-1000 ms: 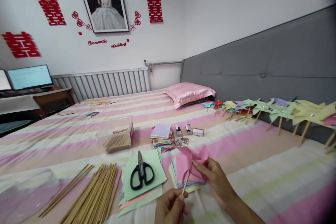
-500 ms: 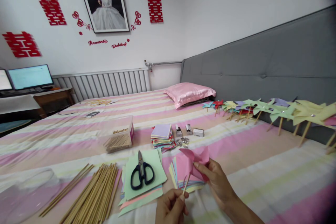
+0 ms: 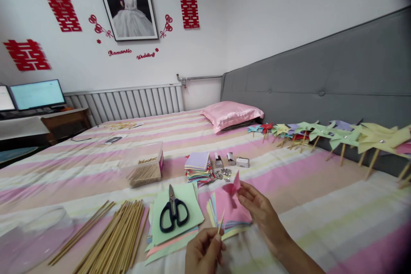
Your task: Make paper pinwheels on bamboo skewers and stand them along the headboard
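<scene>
My left hand (image 3: 205, 250) pinches a toothpick (image 3: 221, 221), its pointed end tilted up. Between the fingers of my right hand (image 3: 258, 207) is a pink paper pinwheel (image 3: 236, 185), seen nearly edge-on. It is held above a fanned stack of coloured paper squares (image 3: 224, 214) with pink on top. The toothpick and the pinwheel are apart. To the left, scissors (image 3: 173, 209) with dark handles lie on green paper sheets (image 3: 195, 214). Beyond my right hand are loose silvery thumbtacks (image 3: 223, 174) and a pile of smaller coloured squares (image 3: 197, 162).
Wooden sticks (image 3: 112, 235) lie at the front left beside a clear plastic lid (image 3: 41, 231). A clear box (image 3: 147, 171) holds toothpicks. Small boxes (image 3: 242, 162) stand behind the tacks. Finished pinwheels (image 3: 345, 137) line the grey headboard (image 3: 321, 72). A pink pillow (image 3: 233, 113) lies farther back.
The toothpick has come away from the pink pinwheel, my left hand moving slightly down and left. My right hand has turned the pinwheel edge-on.
</scene>
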### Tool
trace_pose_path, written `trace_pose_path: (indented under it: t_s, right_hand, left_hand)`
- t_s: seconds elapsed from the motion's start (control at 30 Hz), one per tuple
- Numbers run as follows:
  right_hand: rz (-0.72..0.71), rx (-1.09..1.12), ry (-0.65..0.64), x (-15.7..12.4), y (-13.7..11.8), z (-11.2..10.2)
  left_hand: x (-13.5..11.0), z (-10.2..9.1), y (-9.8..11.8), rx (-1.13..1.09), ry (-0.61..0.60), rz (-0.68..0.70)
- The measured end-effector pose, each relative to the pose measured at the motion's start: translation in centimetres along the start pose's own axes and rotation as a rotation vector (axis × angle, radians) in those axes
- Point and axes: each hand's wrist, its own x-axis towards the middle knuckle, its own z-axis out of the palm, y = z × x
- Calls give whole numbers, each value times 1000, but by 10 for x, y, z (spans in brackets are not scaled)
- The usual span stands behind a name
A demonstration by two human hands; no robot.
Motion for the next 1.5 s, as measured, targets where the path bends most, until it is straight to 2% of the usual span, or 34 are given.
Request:
trace_pose_path:
  t_s: [0.07,0.2,0.37,0.57,0.77,1.17,1.5]
  right_hand:
    - [7,-5,43,2,1,-4]
    - [60,13,3,1,-2,-9]
    - [151,121,29,-6,-13,-9]
    - [148,5,9,-3,-19,-14]
    - [134,-111,-151,2,-12,-14]
    - [90,-224,-177,6,-6,-17]
    - [68,-198,-237,5,-8,-15]
  left_hand:
    - [0,-1,3,1,40,62]
    - [0,-2,3,12,66,97]
    - [0,-5,-2,174,67,134]
    - [2,-8,-11,376,84,244]
    - [4,-11,-17,519,91,308]
    - [3,-13,-18,505,69,337]
    - [2,-11,-14,468,82,323]
